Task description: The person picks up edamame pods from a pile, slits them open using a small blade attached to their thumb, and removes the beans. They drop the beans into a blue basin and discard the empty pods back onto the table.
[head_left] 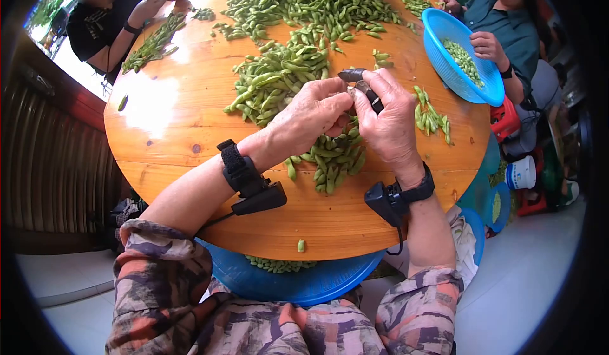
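Note:
My left hand (314, 111) and my right hand (390, 117) meet fingertip to fingertip above the table. Both are closed in a pinch, and whatever lies between the tips is too small to make out. A dark cover (351, 75) sits on a right fingertip, and a black band wraps another right digit. Under and behind the hands lies a heap of green soybean pods (273, 79), with more pods (333, 164) just below them. Each wrist wears a strapped black device. A blue basin (292, 291) with shelled beans (279, 264) rests below the table edge, near my lap.
A large pod pile (304, 3) covers the far side of the round wooden table (190, 126). At right, a person holds a blue basket (438, 44) of shelled beans. Another person works at far left. A white bucket (521, 173) stands on the right.

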`<control>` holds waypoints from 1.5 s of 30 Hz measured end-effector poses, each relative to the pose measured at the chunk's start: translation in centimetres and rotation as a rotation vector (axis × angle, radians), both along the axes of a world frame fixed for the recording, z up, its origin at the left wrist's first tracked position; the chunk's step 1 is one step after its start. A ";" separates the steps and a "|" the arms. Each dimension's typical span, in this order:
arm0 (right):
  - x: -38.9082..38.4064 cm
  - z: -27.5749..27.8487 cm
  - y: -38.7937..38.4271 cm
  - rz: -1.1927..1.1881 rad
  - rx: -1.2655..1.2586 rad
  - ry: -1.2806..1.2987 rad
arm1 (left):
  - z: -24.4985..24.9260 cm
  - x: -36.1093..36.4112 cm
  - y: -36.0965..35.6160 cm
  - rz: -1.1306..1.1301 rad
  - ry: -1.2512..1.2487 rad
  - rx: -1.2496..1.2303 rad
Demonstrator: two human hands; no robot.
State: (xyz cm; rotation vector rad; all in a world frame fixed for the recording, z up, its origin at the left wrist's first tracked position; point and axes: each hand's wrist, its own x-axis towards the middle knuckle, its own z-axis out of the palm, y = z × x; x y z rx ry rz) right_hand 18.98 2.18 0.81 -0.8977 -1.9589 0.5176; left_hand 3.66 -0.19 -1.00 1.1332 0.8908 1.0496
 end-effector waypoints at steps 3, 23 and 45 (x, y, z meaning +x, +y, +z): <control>0.0 -0.6 0.3 -0.001 0.127 -0.062 | -0.5 0.4 0.0 0.037 -0.129 -0.075; 0.8 0.6 0.5 -0.037 -0.276 0.177 | -0.3 -0.1 0.1 -0.041 -0.366 -0.211; 3.3 0.5 2.4 -0.225 -0.034 -0.211 | -0.3 1.1 2.0 0.119 1.243 0.616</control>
